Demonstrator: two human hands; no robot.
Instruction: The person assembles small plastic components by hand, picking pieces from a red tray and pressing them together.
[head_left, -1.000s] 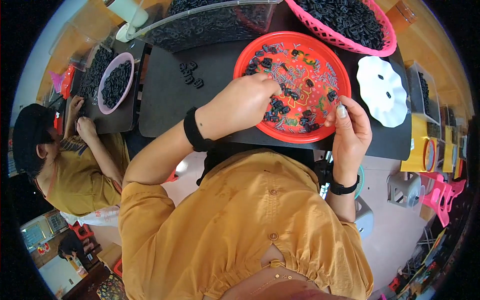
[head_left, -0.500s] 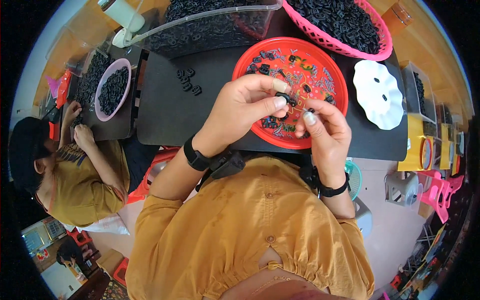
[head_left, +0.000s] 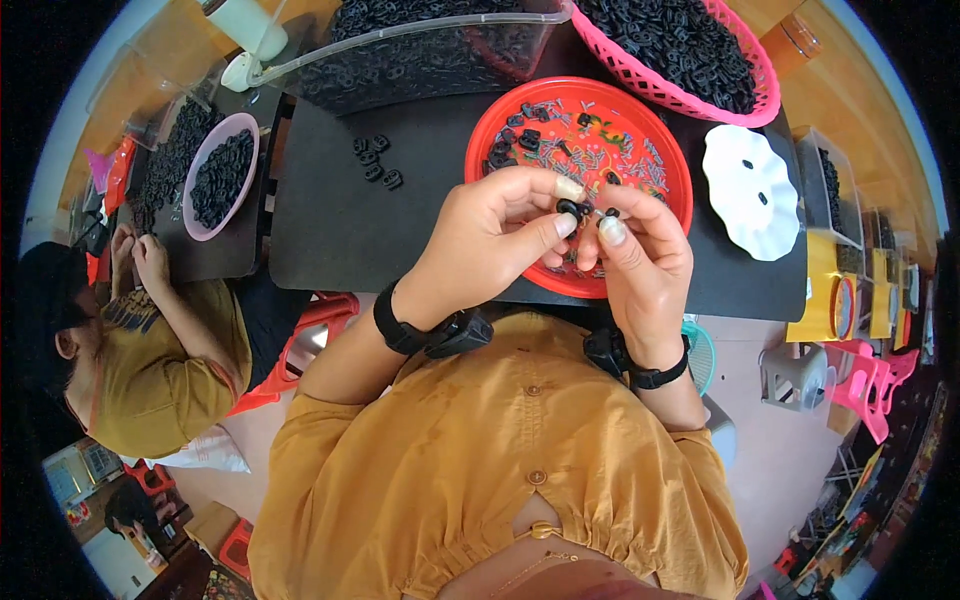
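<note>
Item, nearest: my left hand point(head_left: 490, 240) pinches a small black clip point(head_left: 573, 209) between thumb and forefinger, over the red tray's point(head_left: 520, 110) 6 o'clock rim.

Item: my right hand point(head_left: 640, 255), fingertips closed on a tiny pin at the clip's 3 o'clock; too small to tell more.

Item, tray: loose clips and pins.

Item, 12 o'clock: pink basket point(head_left: 745, 100) of black parts.

Risk, as I judge it: the pin slipping from my fingertips into the tray's clutter, or off the table point(head_left: 330, 220).
</note>
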